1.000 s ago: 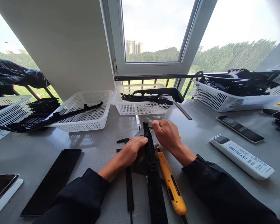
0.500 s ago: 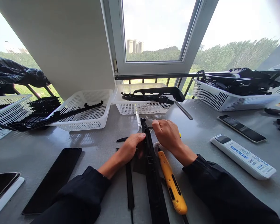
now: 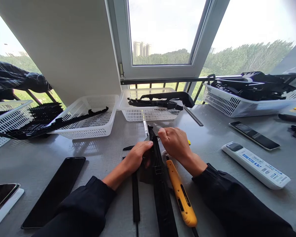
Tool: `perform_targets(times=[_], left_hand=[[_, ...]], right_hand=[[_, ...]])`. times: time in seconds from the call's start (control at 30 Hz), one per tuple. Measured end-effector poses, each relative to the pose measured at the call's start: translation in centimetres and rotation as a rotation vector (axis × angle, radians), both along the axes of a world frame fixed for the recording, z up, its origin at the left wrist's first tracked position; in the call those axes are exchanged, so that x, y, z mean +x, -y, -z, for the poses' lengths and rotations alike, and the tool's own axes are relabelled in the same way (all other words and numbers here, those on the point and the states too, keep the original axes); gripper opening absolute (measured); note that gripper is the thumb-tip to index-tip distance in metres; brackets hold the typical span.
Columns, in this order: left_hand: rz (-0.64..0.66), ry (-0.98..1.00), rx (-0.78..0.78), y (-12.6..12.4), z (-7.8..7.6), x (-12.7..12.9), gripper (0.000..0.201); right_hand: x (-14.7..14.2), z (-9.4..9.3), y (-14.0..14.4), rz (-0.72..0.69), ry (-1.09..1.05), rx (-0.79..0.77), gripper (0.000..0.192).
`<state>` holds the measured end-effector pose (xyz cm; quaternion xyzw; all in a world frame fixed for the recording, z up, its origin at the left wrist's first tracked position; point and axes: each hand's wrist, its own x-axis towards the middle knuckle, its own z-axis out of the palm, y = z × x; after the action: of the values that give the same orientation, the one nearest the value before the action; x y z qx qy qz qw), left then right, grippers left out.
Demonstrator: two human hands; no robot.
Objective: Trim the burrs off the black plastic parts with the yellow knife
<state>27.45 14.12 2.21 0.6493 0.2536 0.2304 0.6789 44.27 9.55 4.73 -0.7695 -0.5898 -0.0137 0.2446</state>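
A long black plastic strip (image 3: 160,184) stretches from the near edge up to between my hands. My left hand (image 3: 138,154) is closed around its upper part from the left, thumb pressed on top. Curled into a fist, my right hand (image 3: 175,142) is at the strip's far right side. A thin piece shows between that fist and the strip, but what the fingers hold is mostly hidden. A small yellow tip (image 3: 189,142) shows just beyond the fist. Beside the strip lies a yellow-handled corded tool (image 3: 182,194). A narrow black bar (image 3: 135,197) lies left of the strip.
White baskets with black plastic parts line the back: a left one (image 3: 98,128), a middle one (image 3: 150,115) and a right one (image 3: 224,103). A dark phone (image 3: 55,191) lies left; another phone (image 3: 254,135) and a white labelled device (image 3: 256,166) lie right.
My right fist has moved slightly left, closer to the strip's far end. My left hand keeps its grip, and the view has shifted very little.
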Motion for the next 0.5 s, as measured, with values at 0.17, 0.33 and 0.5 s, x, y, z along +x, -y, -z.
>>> perform_targets(times=[0.17, 0.33, 0.5], left_hand=[[0.069, -0.005, -0.013, 0.06, -0.2, 0.03, 0.049], [0.015, -0.006, -0.04, 0.24, -0.25, -0.09, 0.049], [-0.037, 0.023, -0.056, 0.21, -0.33, -0.06, 0.047]], right_hand=[[0.07, 0.03, 0.0, 0.04, -0.029, 0.009, 0.058], [-0.11, -0.11, 0.03, 0.015, -0.008, -0.02, 0.057], [-0.11, 0.0, 0.04, 0.009, 0.009, -0.016, 0.057]])
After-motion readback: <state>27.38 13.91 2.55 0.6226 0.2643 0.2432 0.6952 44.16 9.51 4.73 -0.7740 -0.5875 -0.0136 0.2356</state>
